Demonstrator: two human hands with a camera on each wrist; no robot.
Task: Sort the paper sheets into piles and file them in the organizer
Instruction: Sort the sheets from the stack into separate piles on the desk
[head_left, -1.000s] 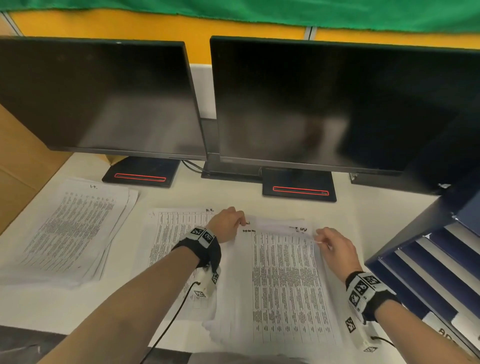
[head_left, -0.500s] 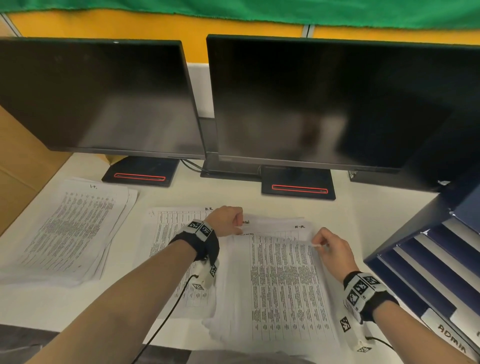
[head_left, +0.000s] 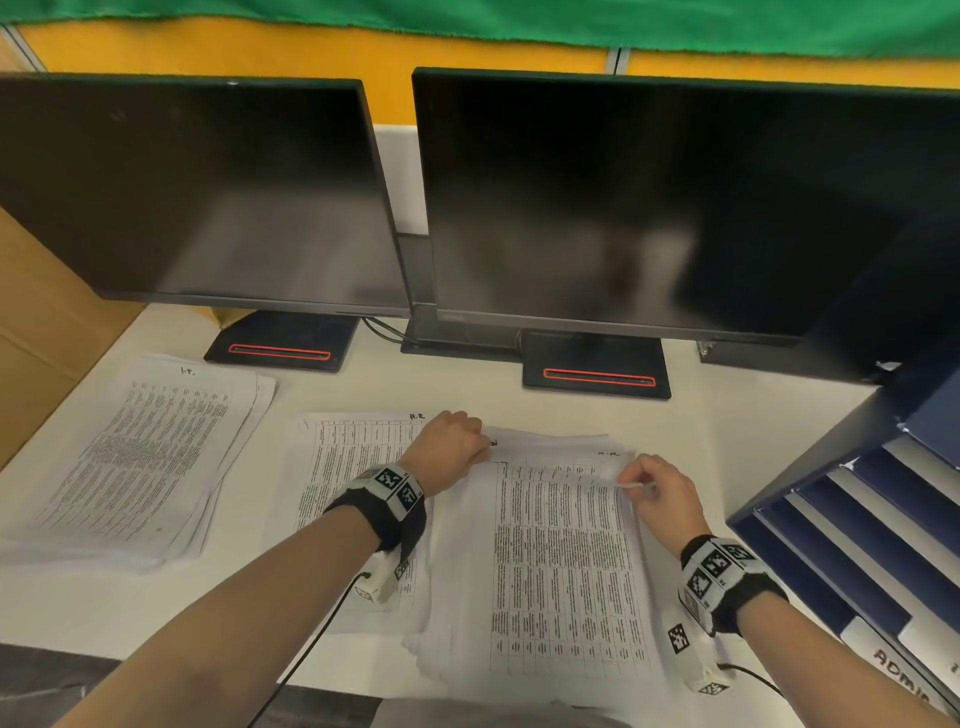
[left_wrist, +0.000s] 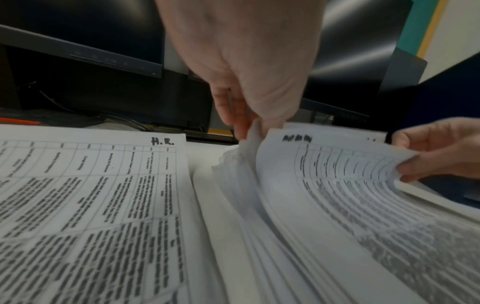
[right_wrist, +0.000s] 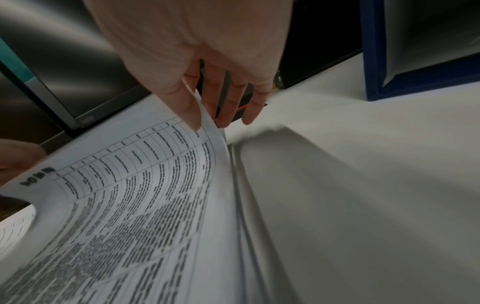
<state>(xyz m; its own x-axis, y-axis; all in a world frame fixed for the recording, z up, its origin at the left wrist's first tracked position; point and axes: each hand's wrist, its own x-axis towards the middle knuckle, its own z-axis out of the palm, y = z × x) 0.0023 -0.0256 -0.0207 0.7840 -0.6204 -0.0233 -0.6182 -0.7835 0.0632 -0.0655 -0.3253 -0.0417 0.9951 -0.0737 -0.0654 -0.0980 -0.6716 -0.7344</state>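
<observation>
A thick stack of printed sheets (head_left: 566, 571) lies on the white desk in front of me. Its top sheet (left_wrist: 337, 164) is marked ADMIN and bows upward at the far end. My left hand (head_left: 452, 447) pinches that sheet's far left corner (left_wrist: 255, 131), and my right hand (head_left: 660, 493) pinches its far right corner (right_wrist: 205, 121) between thumb and forefinger. A pile labelled H.R. (head_left: 353, 467) lies partly under my left forearm, and a pile marked I.T. (head_left: 150, 457) lies far left. The blue organizer (head_left: 872, 530) stands at the right, its lowest tray labelled ADMIN.
Two dark monitors (head_left: 649, 208) on black stands (head_left: 597, 374) fill the back of the desk (head_left: 727, 415). A brown cardboard panel (head_left: 41, 338) borders the left side. Cables run from both wrist bands toward the desk's front edge.
Both hands stay at the sheet's far corners. The top sheet's far edge has lifted a little off the stack, and my right hand has drawn slightly toward me.
</observation>
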